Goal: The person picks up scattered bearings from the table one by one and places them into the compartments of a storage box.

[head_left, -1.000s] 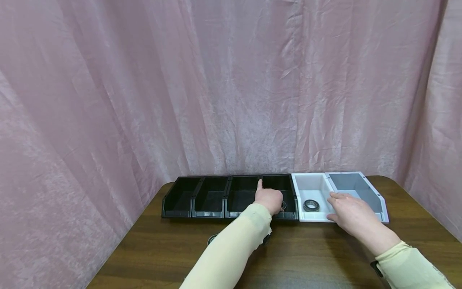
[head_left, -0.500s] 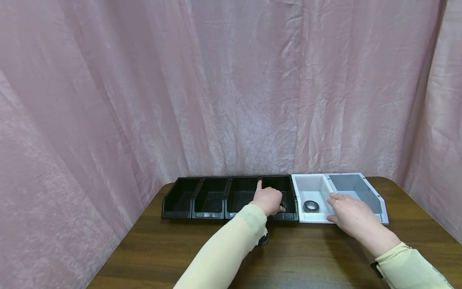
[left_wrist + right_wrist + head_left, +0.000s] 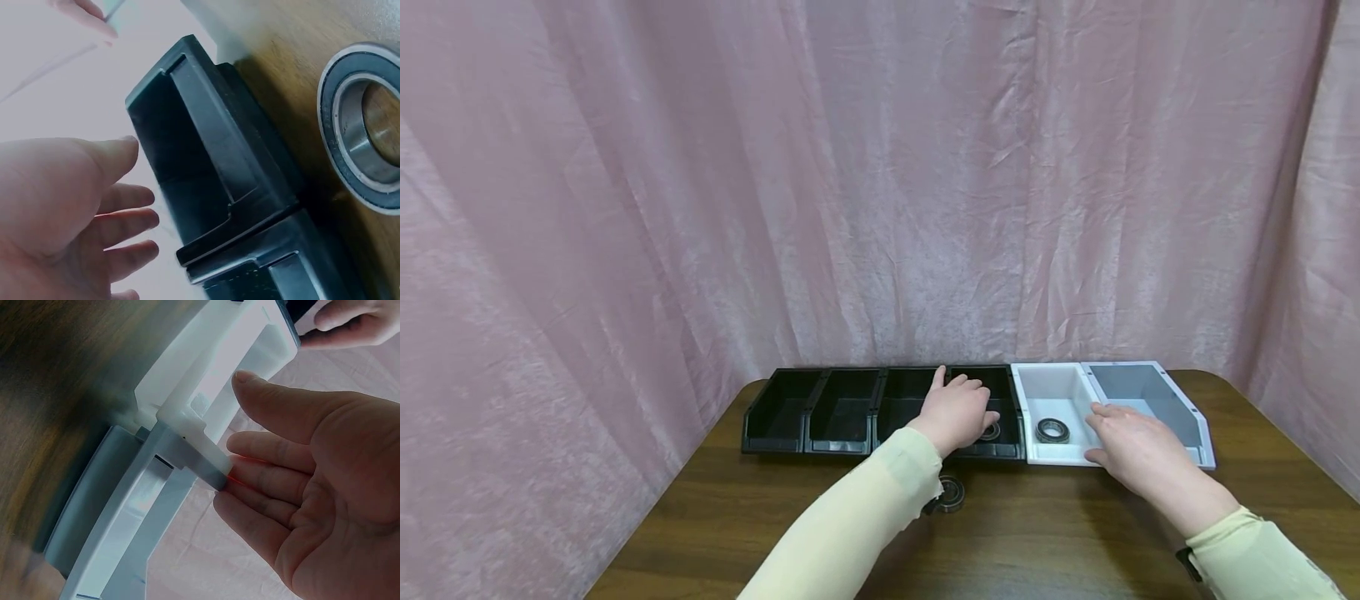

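Observation:
My left hand (image 3: 953,410) is over the rightmost black bin (image 3: 1006,392), its fingers extended and nothing held. Beside its fingertips a ring-shaped ball bearing (image 3: 991,432) lies in that bin, partly covered by the hand. In the left wrist view the left palm (image 3: 56,200) shows bare. Another bearing (image 3: 952,493) rests on the table in front of the bins, next to the left sleeve. A third bearing (image 3: 1052,431) is inside the white bin (image 3: 1048,380). My right hand (image 3: 1138,442) has its fingertips at the wall between the white and grey bins, fingers loosely straight.
Several black bins (image 3: 842,446) stand side by side on the brown wooden table (image 3: 1037,533). The grey bin (image 3: 1180,433) ends the row at the right. A pink curtain (image 3: 880,183) hangs close behind the row.
My left hand's fingers have straightened away from the bearing in the black bin, and the forearm has shifted left. More of the table bearing now shows. The right hand stays in place.

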### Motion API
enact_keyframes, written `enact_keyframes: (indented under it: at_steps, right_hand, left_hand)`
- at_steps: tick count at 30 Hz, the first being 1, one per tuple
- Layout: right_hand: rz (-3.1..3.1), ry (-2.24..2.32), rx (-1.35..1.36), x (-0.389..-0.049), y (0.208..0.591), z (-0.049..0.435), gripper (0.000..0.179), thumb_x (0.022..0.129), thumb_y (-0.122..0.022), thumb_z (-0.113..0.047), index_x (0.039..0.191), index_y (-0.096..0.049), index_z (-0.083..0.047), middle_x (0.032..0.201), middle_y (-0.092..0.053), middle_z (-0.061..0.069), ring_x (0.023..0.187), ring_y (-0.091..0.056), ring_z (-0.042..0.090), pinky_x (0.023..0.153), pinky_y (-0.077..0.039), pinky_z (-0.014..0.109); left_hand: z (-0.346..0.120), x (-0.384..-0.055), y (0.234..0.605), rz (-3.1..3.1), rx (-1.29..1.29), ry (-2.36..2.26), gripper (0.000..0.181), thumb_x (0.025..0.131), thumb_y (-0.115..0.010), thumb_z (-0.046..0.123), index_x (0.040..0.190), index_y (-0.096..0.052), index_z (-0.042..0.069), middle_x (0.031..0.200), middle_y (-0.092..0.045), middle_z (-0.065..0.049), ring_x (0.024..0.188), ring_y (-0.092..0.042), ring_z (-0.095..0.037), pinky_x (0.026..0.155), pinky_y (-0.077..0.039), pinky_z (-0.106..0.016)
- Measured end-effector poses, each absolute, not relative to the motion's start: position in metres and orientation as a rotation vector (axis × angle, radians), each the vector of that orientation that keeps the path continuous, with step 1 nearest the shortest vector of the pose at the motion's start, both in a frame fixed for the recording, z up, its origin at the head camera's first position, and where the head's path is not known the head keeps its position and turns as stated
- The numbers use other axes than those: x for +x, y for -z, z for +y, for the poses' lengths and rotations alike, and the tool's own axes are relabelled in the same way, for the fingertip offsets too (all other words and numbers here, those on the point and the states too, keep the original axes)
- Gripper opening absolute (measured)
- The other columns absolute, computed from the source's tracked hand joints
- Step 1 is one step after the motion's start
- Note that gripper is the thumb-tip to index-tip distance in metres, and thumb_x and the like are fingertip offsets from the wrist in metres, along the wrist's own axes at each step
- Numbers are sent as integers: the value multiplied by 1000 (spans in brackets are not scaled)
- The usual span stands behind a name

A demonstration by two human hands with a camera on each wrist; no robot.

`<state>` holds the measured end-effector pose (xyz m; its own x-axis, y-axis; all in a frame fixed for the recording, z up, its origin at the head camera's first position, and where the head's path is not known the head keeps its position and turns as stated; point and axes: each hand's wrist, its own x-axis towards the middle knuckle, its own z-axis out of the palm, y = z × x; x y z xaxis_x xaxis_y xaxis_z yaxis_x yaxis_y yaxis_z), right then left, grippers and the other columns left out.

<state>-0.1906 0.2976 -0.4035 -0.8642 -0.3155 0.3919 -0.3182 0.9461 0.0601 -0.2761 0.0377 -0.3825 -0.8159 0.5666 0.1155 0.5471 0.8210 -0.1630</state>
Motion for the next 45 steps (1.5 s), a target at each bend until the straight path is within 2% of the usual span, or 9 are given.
enact_keyframes:
  at_steps: [14,45]
  right_hand:
    - [-2693,2,459,-191,404,298,45,77,-99,-20,107,-74,4,124,-74,30,116,-72,49,96,-58,62]
    - [-2686,-7,461,-190,404,298,43,78,-98,-19,104,-73,4,124,-74,31,115,-72,50,96,-58,63]
  left_hand:
    - [12,-253,380,-2710,-970,-154,55,113,-59,53,155,-65,18,163,-58,0,155,-48,-24,132,-27,-56]
    - [-35,-207,394,-2520,-1085,-213,57,107,-70,53,149,-69,14,153,-66,-4,144,-60,-26,126,-40,-50]
